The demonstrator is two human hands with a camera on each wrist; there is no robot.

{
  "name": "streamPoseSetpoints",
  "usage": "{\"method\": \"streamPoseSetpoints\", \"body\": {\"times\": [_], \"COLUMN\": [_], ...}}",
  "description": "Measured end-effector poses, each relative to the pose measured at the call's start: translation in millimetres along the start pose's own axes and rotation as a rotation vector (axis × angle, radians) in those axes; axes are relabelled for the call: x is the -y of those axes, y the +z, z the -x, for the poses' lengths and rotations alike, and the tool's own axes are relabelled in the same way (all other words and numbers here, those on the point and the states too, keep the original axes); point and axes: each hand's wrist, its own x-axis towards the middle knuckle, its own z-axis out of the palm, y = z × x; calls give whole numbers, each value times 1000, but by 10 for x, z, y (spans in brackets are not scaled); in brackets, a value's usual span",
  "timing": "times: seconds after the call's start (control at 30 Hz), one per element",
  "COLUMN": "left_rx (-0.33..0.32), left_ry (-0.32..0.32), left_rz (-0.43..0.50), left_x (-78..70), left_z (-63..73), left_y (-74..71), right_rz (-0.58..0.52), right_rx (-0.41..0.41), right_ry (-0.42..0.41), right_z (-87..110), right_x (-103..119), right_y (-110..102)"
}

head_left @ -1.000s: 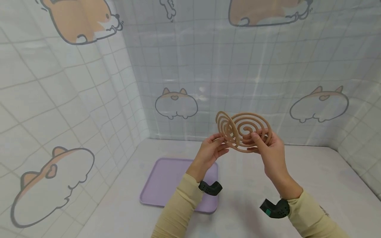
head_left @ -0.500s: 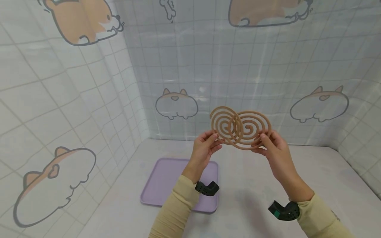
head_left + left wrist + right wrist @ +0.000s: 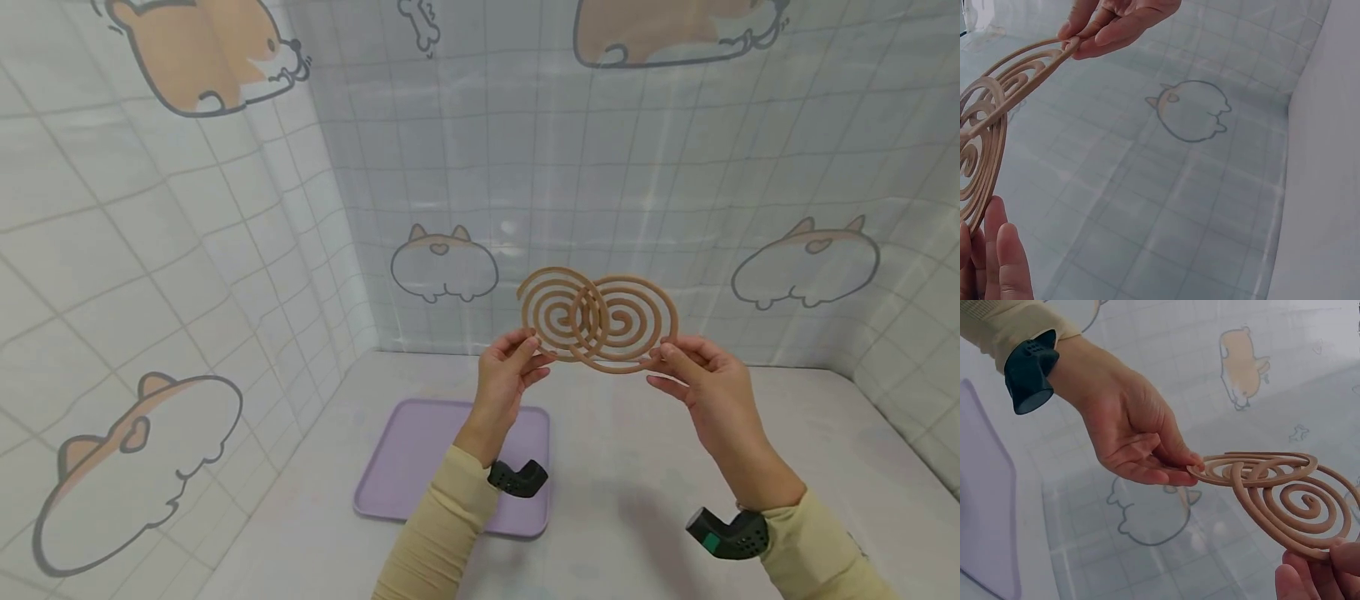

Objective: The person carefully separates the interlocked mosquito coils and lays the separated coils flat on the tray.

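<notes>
Two tan mosquito coils, a left coil and a right coil, are held up above the table, their rings crossing in the middle. My left hand pinches the left coil's lower outer edge between thumb and fingers. The lower right rim of the other coil is pinched by my right hand. From the right wrist view, the coils stand at an angle to each other and their strands pass through one another. In the left wrist view, the left coil is partly cut off by the frame edge.
A lilac tray lies on the white table, below and left of the coils. Behind and beside the table hangs a gridded curtain with cartoon dogs. Black wrist devices sit on both sleeves.
The left coil has turned from steeply angled to nearly facing the head view. Both hands have drawn apart, left hand leftward and right hand rightward, while the coils still overlap.
</notes>
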Motion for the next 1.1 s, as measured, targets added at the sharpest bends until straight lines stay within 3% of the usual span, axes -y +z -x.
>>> {"method": "streamPoseSetpoints", "body": {"times": [0.33, 0.67, 1.1], "left_rx": [2, -8, 22], "left_ry": [53, 74, 172], "left_rz": [-88, -300, -552], "left_x": [-76, -200, -398], "left_z": [-6, -27, -96], "left_y": [-86, -239, -305], "right_rz": [28, 179, 383], "right_rx": [-6, 9, 20], "right_ry": [-4, 3, 20], "right_z": [-2, -2, 11], "right_x": [63, 124, 147], "right_y": [-52, -163, -246]}}
